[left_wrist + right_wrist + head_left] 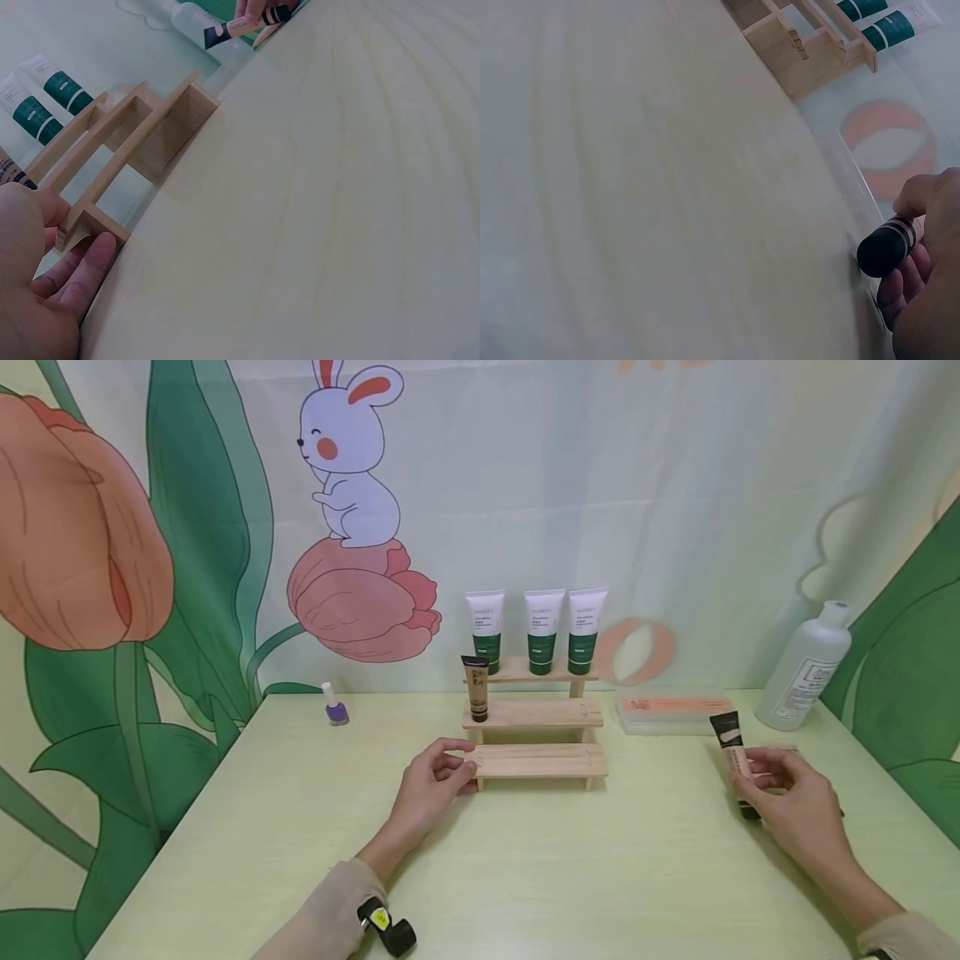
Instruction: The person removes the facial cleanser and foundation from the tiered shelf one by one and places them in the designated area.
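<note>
My left hand point(433, 779) grips the left end of the lowest step of a three-tier wooden display stand point(536, 762). In the left wrist view, its fingers point(94, 274) curl around the stand's end beside the leg. My right hand point(798, 797) pinches a small beige tube with black ends point(737, 758), held tilted at the right of the table. The right wrist view shows its black cap point(881, 253). A gold tube with a black cap point(477, 689) stands at the left of the middle step. Three white-and-green tubes point(542, 631) stand cap-down on the top step.
A clear flat box with an orange label point(672, 710) lies at the back right. Next to it stands a white bottle point(806, 668). A purple nail polish bottle point(335, 706) is at the back left. Behind the table point(555, 868) hangs a printed curtain point(675, 527).
</note>
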The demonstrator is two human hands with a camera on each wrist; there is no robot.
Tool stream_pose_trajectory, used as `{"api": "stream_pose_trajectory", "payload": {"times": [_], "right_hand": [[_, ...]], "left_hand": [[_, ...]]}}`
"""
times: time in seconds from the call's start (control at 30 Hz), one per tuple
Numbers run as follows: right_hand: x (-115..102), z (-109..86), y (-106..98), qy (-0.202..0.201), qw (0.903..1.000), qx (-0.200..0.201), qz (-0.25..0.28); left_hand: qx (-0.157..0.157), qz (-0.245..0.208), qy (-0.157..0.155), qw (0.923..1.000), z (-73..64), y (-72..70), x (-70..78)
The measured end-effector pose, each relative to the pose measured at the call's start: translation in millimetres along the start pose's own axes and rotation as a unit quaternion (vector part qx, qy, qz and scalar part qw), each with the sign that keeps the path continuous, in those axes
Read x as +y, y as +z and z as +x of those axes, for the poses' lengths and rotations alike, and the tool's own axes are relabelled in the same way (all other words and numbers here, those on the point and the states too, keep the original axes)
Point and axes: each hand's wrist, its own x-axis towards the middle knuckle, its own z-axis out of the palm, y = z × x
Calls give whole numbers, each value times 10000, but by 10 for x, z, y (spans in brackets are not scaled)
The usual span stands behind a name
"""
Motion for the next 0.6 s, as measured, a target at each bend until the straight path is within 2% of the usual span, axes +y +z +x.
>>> {"api": "stream_pose_trajectory", "payload": {"times": [0.3,0.6], "right_hand": [[73,-4,16,-81,9987,-101,-485],[81,0,43,-187,9977,-118,-647]], "left_hand": [[-5,-30,-11,10000,1,-4,-2],[-53,-92,77,9999,-2,-16,-19]]}}
